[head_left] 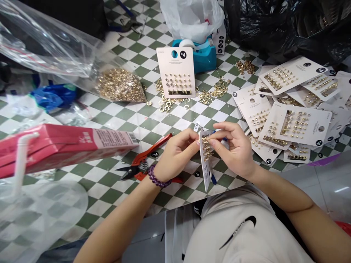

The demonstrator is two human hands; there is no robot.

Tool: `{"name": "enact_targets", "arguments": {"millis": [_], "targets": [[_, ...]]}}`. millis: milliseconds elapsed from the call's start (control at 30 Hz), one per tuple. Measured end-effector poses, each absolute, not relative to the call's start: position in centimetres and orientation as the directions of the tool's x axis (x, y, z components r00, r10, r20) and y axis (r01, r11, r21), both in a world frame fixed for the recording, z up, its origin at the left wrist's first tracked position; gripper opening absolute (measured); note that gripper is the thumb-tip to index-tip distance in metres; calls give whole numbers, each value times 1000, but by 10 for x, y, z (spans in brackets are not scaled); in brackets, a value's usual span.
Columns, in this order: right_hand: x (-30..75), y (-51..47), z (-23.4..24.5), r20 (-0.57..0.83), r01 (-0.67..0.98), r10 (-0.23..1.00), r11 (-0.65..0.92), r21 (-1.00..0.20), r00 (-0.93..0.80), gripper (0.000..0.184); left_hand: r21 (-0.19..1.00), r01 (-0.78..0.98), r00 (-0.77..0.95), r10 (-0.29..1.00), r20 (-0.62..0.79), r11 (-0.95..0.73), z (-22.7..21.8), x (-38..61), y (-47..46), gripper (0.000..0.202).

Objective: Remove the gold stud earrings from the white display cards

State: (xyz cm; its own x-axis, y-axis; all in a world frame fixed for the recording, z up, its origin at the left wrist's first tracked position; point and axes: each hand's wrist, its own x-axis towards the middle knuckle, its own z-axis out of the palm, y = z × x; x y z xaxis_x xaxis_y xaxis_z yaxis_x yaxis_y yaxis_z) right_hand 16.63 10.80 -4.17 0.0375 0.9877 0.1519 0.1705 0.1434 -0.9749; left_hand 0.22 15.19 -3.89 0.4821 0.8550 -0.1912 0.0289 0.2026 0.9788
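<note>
Both hands are at an earring card (206, 171), held on edge above the front of the table. My left hand (179, 153), with a purple bead bracelet (157, 179) on the wrist, pinches the card's left side. My right hand (233, 148) has its thumb and fingertips together at the gold pieces (207, 149) on the card's other face; what exactly they pinch is too small to make out. Beside my left wrist lie red-handled pruning shears (142, 164). A blue-handled tool (214, 179) is partly hidden behind the card.
An upright earring card (175, 67) leans against a teal tape dispenser (205, 56). Loose gold hoops (166, 104) lie before it. Filled cards (297, 124) are piled at right. A bag of gold pieces (117, 86) and a pink drink carton (68, 146) stand at left.
</note>
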Motion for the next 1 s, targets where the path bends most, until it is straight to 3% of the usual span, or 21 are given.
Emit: {"name": "enact_targets", "arguments": {"millis": [467, 767, 1000], "targets": [[162, 105, -50, 225, 223, 972, 204, -953, 74, 32, 991, 41, 495, 859, -132, 128, -42, 1, 151, 29], [163, 109, -49, 487, 408, 873, 432, -804, 36, 35, 992, 120, 506, 857, -92, 35, -42, -2, 151, 27], [163, 110, -47, 544, 455, 839, 482, -749, 7, 35, 994, 104, 504, 860, -82, 34, -43, -1, 150, 26]]}}
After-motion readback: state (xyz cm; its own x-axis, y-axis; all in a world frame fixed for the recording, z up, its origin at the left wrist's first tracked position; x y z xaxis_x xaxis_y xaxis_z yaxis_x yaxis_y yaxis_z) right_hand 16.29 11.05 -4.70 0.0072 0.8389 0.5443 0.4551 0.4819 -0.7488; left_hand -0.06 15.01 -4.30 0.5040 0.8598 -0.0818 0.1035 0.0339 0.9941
